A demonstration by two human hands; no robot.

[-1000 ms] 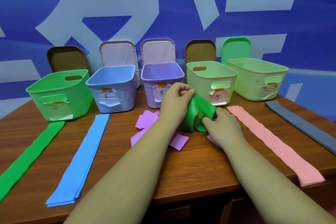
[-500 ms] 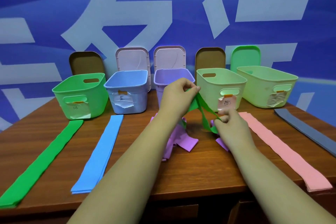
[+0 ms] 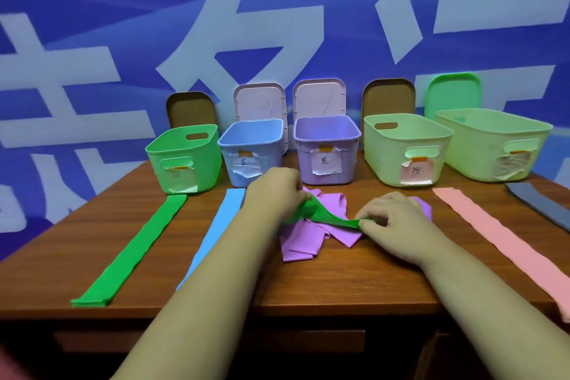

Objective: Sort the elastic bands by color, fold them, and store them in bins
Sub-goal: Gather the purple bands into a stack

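Green band [image 3: 324, 216] was stretched low between your hands, just above the heap of purple bands [image 3: 303, 244] mid-table, in front of the purple bin [image 3: 327, 145]. Your left hand [image 3: 274, 191] gripped its left end, fingers curled. Your right hand [image 3: 393, 220] pinched the right end at the fingertips. Flat on the table [image 3: 354, 287]: green strips [image 3: 132, 250] before the green bin [image 3: 185, 160], blue strips [image 3: 216, 231] before the blue bin [image 3: 251, 148], pink strips [image 3: 505, 244] before the pale green bin [image 3: 407, 148], grey strips [image 3: 543, 207] far right.
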